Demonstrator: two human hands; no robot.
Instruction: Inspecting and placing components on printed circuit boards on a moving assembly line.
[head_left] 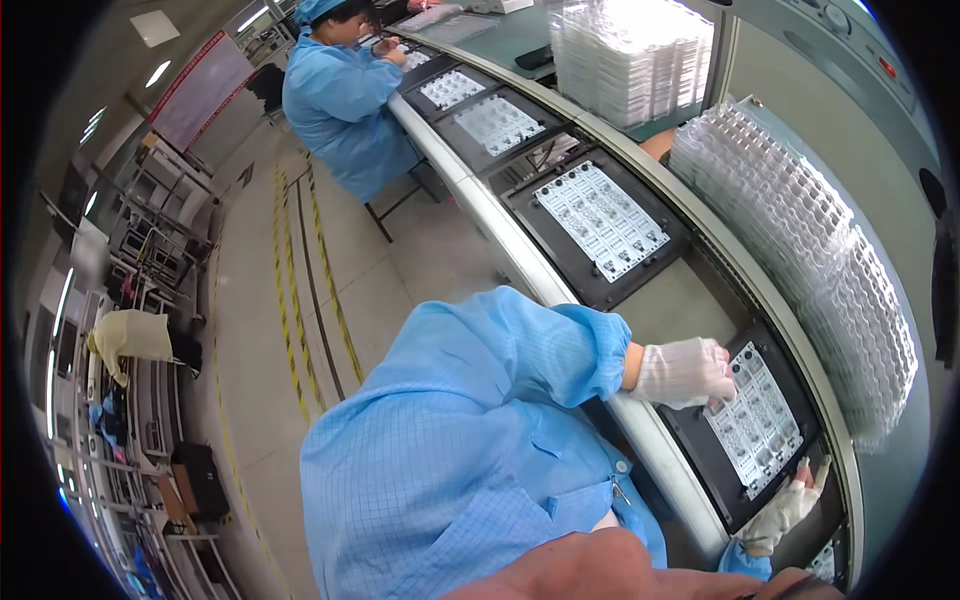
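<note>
Blue checked coat (430,480) lies nearest, spreading left of the fingers. Left hand (688,373), white-gloved, has its fingers bunched narrowly over one edge of a white patterned panel (758,425), hiding part of it; whether they pinch anything cannot be told. Beneath them, a black tray (693,445) carries that panel. Right hand (785,515) is beside the tray, its grip unclear. Far left of the fingers, lettering on a red-edged board (200,92) is too small to read.
</note>
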